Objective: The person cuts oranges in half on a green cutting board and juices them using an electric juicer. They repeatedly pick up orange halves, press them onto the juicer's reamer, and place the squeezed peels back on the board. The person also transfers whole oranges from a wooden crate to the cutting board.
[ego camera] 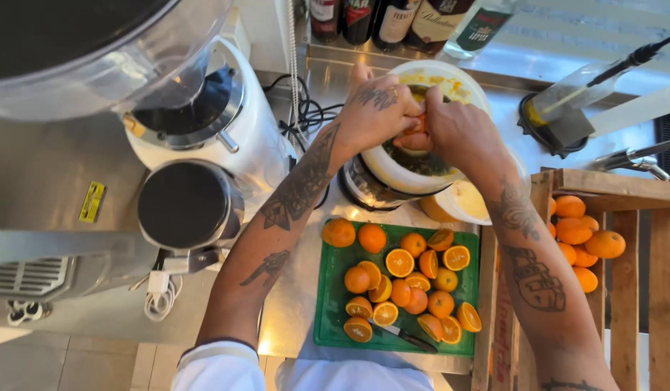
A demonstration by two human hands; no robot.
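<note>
Now both hands meet over the juicer (393, 170) at 12 o'clock. My left hand (375, 108) and right hand (458, 130) are closed together on one orange half (416, 130), fingers curled around it. Best, I judge: press straight down, centred, even load from both wrists. Forearms converge, wrists bent downward. Board (328, 318) of halves lies at 6 o'clock; crate (624, 289) at 3.

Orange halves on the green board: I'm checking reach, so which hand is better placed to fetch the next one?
Probably the right hand: its forearm runs beside the green board, above the orange halves. The left hand sits farther over the juicer.
</note>
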